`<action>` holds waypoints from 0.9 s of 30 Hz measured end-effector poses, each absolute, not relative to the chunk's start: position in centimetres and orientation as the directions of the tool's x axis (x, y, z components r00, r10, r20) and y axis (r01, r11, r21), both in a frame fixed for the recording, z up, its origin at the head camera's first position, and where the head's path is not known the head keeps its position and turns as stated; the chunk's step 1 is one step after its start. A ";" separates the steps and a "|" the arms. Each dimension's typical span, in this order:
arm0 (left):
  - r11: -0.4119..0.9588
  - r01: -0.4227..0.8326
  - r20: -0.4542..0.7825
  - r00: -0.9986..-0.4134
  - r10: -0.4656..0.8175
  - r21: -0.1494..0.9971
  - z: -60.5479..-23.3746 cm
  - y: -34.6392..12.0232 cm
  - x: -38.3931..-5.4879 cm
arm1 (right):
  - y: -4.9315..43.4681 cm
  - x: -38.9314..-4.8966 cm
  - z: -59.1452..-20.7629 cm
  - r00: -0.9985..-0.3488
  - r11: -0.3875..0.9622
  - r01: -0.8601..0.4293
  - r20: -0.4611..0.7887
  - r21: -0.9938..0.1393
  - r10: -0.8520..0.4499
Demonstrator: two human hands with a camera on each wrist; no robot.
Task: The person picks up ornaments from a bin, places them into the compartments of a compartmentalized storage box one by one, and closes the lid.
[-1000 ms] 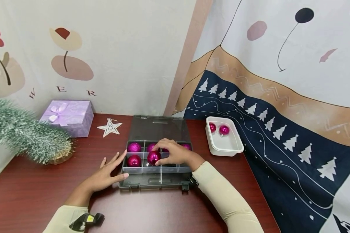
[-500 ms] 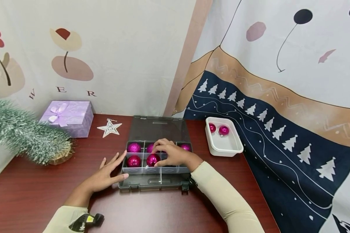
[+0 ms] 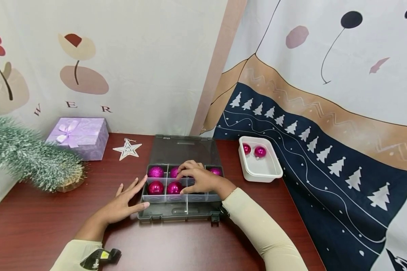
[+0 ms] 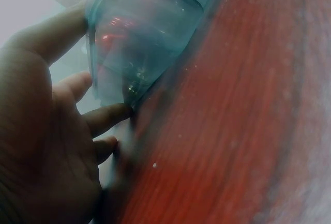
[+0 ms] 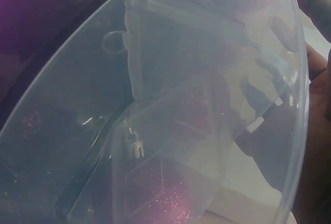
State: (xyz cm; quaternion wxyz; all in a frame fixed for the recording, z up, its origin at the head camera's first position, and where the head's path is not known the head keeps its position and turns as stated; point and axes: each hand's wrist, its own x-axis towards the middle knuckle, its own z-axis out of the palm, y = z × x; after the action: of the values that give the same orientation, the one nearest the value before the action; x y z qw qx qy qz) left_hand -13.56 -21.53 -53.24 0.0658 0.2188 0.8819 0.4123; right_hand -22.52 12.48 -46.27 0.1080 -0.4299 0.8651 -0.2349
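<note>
A grey divided organizer box [image 3: 162, 207] lies with its lid [image 3: 186, 148] folded back on the table. In its front row sit two shiny magenta baubles, the left bauble [image 3: 155, 187] and the middle bauble [image 3: 174, 188]. My right hand [image 3: 203, 178] hovers over the box, thumb and fingertips just at the right side of the middle bauble, the fingers loosely bent. Glittery baubles [image 3: 156, 172] fill part of the back row, some hidden behind that hand. My left hand [image 3: 123, 205] steadies the box's left side with spread, fairly straight fingers; the left wrist view shows fingertips at the clear wall [image 4: 145, 32].
To the right, a white tub [image 3: 262, 171] holds two magenta baubles [image 3: 260, 151]. A white star ornament [image 3: 127, 149], a lilac gift box [image 3: 79, 137] and a frosted small tree [image 3: 30, 154] stand or lie at the left. Printed cloths hang behind the table.
The middle bauble has come down from the right hand's fingers into its front compartment and shifted slightly left, out of the grasp. The left hand has stayed in place.
</note>
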 end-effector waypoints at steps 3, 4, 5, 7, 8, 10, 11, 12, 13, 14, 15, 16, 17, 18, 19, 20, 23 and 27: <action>0.567 0.335 0.067 -0.895 0.441 0.753 -53.3 -21.5 -13.6 | 12.6 -22.5 -46.2 -0.620 0.521 -0.678 0.023 -0.518 -0.784; 0.568 0.335 0.066 -0.895 0.440 0.752 -53.3 -21.6 -13.5 | 12.7 -22.5 -46.1 -0.625 0.521 -0.672 0.025 -0.527 -0.781; 0.568 0.335 0.066 -0.895 0.440 0.752 -53.3 -21.6 -13.5 | 12.8 -22.6 -46.1 -0.629 0.520 -0.666 0.029 -0.534 -0.777; 0.569 0.334 0.065 -0.896 0.439 0.752 -53.3 -21.6 -13.5 | 13.0 -22.7 -46.0 -0.634 0.512 -0.663 0.047 -0.546 -0.772; 0.568 0.334 0.066 -0.896 0.440 0.752 -53.3 -21.6 -13.6 | 13.2 -22.8 -45.9 -0.636 0.509 -0.664 0.057 -0.547 -0.770; 0.567 0.334 0.066 -0.896 0.439 0.753 -53.3 -21.6 -13.6 | 13.6 -23.1 -45.8 -0.642 0.504 -0.668 0.080 -0.548 -0.763; 0.566 0.334 0.067 -0.896 0.440 0.754 -53.3 -21.5 -13.6 | 13.8 -23.2 -45.7 -0.646 0.502 -0.670 0.094 -0.547 -0.758; 0.566 0.334 0.067 -0.896 0.440 0.754 -53.3 -21.5 -13.6 | 14.1 -23.4 -45.6 -0.651 0.498 -0.667 0.109 -0.554 -0.751; 0.565 0.335 0.067 -0.895 0.440 0.754 -53.3 -21.5 -13.6 | 14.4 -23.6 -45.4 -0.658 0.495 -0.664 0.124 -0.560 -0.743; 0.565 0.335 0.068 -0.895 0.440 0.754 -53.3 -21.5 -13.6 | 14.8 -23.7 -45.3 -0.666 0.489 -0.658 0.140 -0.572 -0.733; 0.564 0.335 0.068 -0.895 0.441 0.755 -53.3 -21.5 -13.6 | 15.1 -23.9 -45.1 -0.674 0.480 -0.652 0.159 -0.586 -0.721; 0.563 0.335 0.069 -0.895 0.441 0.755 -53.3 -21.5 -13.6 | 15.5 -24.1 -45.0 -0.682 0.470 -0.646 0.178 -0.601 -0.709; 0.562 0.335 0.069 -0.895 0.441 0.756 -53.3 -21.5 -13.6 | 15.9 -24.3 -44.8 -0.691 0.460 -0.637 0.195 -0.618 -0.696; 0.561 0.335 0.069 -0.895 0.441 0.757 -53.4 -21.5 -13.6 | 16.2 -24.5 -44.6 -0.703 0.449 -0.625 0.211 -0.639 -0.679; 0.560 0.335 0.069 -0.895 0.442 0.758 -53.3 -21.5 -13.6 | 16.6 -24.7 -44.5 -0.714 0.439 -0.614 0.224 -0.656 -0.663; 0.559 0.335 0.069 -0.895 0.442 0.759 -53.3 -21.5 -13.6 | 17.0 -24.8 -44.3 -0.726 0.428 -0.601 0.237 -0.675 -0.646; 0.558 0.335 0.070 -0.895 0.441 0.759 -53.3 -21.5 -13.6 | 18.2 -25.2 -43.8 -0.767 0.405 -0.550 0.249 -0.730 -0.592; 0.555 0.335 0.071 -0.894 0.442 0.761 -53.3 -21.5 -13.6 | 20.0 -25.6 -43.4 -0.818 0.382 -0.490 0.262 -0.783 -0.513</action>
State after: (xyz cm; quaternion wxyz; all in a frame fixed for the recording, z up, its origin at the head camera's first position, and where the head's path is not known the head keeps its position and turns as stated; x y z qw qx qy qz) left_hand -13.55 -21.52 -53.26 0.0644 0.2210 0.8794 0.4167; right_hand -25.63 20.04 -43.44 0.0119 -0.3018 0.8311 -0.4670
